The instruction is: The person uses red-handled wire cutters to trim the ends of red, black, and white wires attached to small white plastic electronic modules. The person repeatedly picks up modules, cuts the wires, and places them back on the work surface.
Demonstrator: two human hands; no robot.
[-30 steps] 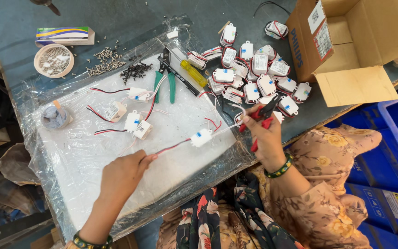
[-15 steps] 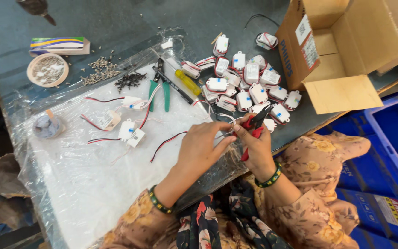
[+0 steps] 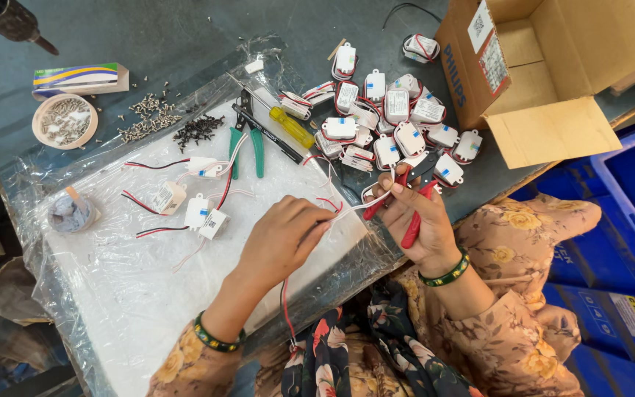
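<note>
Red-handled pliers (image 3: 411, 202) sit in the right hand (image 3: 419, 220), whose fingers are wrapped round the handles, the thumb laid along the top near the tool's head. Thin white wires (image 3: 358, 209) run from the pliers' tip leftward to the left hand (image 3: 284, 239), whose fingers are pinched together on them; a red wire (image 3: 286, 309) hangs down from that hand over the near edge of the worktop (image 3: 112, 29). Both hands hover close together above the near right corner of a white foam board (image 3: 112, 294) covered with clear plastic sheet.

Further out on the board lie four small white modules (image 3: 196, 198) with red, black and white leads, set apart to the left of the hands. Beyond them rest green-handled pliers (image 3: 248, 140) and a yellow-handled screwdriver (image 3: 288, 125), with a clump of dark screws (image 3: 196, 131) just beside. A taped roll (image 3: 71, 212) lies at the board's left edge.

To the right, past the right hand, a heap of white modules (image 3: 391, 121) with coiled wires spreads over the blue-grey worktop, touching one another. Behind the heap stands an open cardboard box (image 3: 553, 73). At the far left, silver screws (image 3: 145, 117) are scattered near a round dish of screws (image 3: 64, 121), and a small striped carton (image 3: 79, 77) lies just beyond it.
</note>
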